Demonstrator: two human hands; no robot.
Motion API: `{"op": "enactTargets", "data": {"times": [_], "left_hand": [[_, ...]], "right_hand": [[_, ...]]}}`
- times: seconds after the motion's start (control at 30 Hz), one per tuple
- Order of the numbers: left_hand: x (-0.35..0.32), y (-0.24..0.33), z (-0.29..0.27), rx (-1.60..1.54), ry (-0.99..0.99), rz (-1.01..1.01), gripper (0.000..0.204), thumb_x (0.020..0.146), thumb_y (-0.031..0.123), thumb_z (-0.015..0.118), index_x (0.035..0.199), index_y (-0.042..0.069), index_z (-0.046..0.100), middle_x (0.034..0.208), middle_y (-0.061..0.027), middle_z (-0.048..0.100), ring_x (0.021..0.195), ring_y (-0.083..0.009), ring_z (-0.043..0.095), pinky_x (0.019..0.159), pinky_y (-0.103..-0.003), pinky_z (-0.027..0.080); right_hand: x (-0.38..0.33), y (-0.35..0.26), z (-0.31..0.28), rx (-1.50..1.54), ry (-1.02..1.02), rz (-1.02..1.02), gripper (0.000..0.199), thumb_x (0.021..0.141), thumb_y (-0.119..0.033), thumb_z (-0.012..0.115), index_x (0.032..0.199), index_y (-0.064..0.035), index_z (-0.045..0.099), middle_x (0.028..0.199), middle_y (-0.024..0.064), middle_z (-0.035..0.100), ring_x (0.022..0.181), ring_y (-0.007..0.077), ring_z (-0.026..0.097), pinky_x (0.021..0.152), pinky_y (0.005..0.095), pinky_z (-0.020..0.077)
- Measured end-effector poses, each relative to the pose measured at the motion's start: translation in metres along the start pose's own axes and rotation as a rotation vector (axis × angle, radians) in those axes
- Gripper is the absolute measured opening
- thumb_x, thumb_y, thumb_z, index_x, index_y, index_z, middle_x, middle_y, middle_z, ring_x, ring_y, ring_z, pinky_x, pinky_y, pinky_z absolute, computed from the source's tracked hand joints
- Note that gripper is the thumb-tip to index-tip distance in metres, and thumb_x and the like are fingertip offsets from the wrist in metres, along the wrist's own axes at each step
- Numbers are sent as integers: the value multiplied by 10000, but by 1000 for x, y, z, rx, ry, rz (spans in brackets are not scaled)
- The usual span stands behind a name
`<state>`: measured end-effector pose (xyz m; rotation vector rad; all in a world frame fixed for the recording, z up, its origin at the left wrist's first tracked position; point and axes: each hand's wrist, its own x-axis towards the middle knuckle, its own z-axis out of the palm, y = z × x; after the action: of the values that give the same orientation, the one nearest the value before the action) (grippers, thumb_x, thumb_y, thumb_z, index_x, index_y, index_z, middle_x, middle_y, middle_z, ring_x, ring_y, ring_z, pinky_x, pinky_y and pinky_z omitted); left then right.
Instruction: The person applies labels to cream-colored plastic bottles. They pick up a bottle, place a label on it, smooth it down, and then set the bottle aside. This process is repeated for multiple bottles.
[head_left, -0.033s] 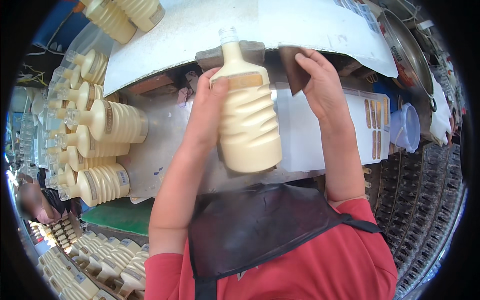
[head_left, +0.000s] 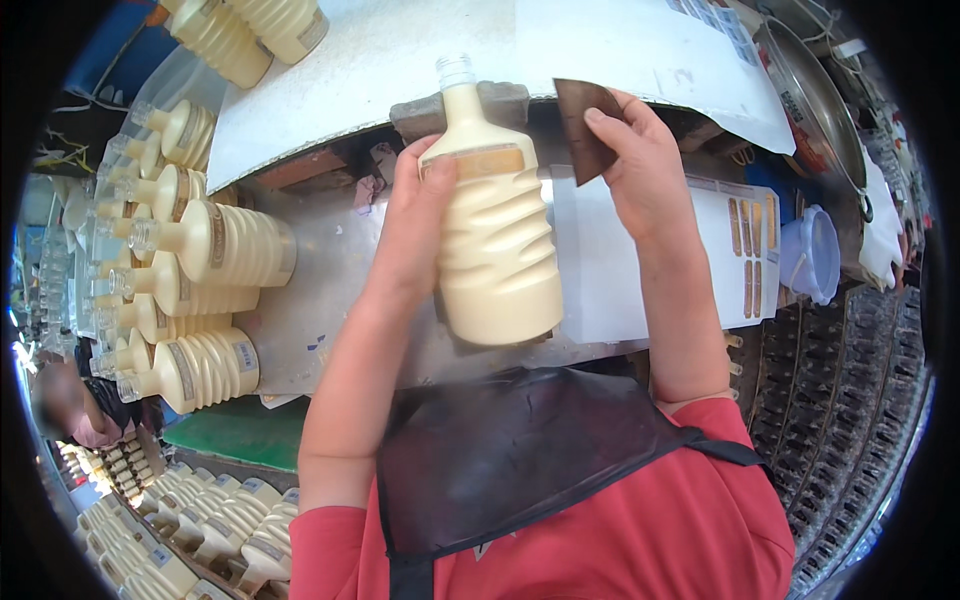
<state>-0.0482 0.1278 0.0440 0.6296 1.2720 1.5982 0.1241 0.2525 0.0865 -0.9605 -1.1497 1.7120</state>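
Note:
A cream bottle (head_left: 497, 250) with spiral ridges and a clear threaded neck lies in front of me, its neck pointing away. My left hand (head_left: 415, 205) grips its left side near the shoulder, the thumb at the end of a gold-brown label strip (head_left: 488, 160). Beneath the neck end is a grey block (head_left: 420, 118). Up to the right of the bottle, apart from it, my right hand (head_left: 635, 150) pinches a thin, dark brown flat piece (head_left: 583, 130) between thumb and fingers. Its exact kind does not show.
Several similar labelled bottles (head_left: 250, 243) are stacked at the left. A white sheet (head_left: 715, 290) with gold label strips lies at the right, beside a pale bucket (head_left: 812, 255). White board (head_left: 400, 60) spans the far side. Another person (head_left: 85, 405) is at far left.
My right hand has turned the brown piece slightly, so more of its flat face shows and it sits a little higher. The left hand and the bottle stay put.

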Motion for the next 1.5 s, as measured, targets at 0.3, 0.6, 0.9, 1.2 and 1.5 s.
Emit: {"op": "enactTargets", "data": {"times": [0.3, 0.6, 0.9, 1.2, 1.5], "left_hand": [[-2, -7, -4, -240, -69, -67, 458, 1113, 336, 400, 1487, 73, 428, 1377, -115, 583, 1246, -226, 584, 1071, -397, 481], [-13, 19, 7, -354, -91, -108, 614, 1112, 506, 243, 1504, 52, 375, 1408, -130, 556, 1282, -238, 549, 1104, -399, 436], [-24, 30, 8, -470, -132, -143, 802, 1059, 654, 169, 1540, 36, 343, 1495, -169, 490, 1374, -300, 475, 1163, -437, 367], [-26, 28, -1, -711, -234, -164, 832, 1046, 682, 156, 1553, 50, 347, 1444, -156, 526, 1297, -291, 509, 1134, -412, 356], [-25, 28, -2, -677, -185, -184, 880, 1029, 706, 186, 1547, 12, 344, 1518, -183, 465, 1375, -329, 466, 1173, -459, 345]], "right_hand": [[-19, 30, 21, -643, 46, -489, 343, 940, -99, 658, 1274, -21, 643, 1122, 77, 700, 991, 151, 643, 891, 283, 516], [-43, 24, 26, -875, -183, -1136, 286, 754, 74, 758, 1019, -33, 748, 944, 117, 745, 869, 287, 729, 728, 352, 580], [-52, 9, 54, -1064, -321, -1349, 239, 727, -117, 699, 963, -84, 715, 921, 55, 720, 809, 219, 700, 702, 346, 532], [-64, -2, 72, -1290, -326, -1273, 206, 706, -95, 689, 911, -100, 700, 851, 35, 705, 736, 238, 676, 669, 358, 519], [-48, -5, 70, -1222, -223, -1258, 247, 696, -52, 766, 918, -150, 718, 808, 47, 720, 704, 259, 693, 645, 364, 538]]}}
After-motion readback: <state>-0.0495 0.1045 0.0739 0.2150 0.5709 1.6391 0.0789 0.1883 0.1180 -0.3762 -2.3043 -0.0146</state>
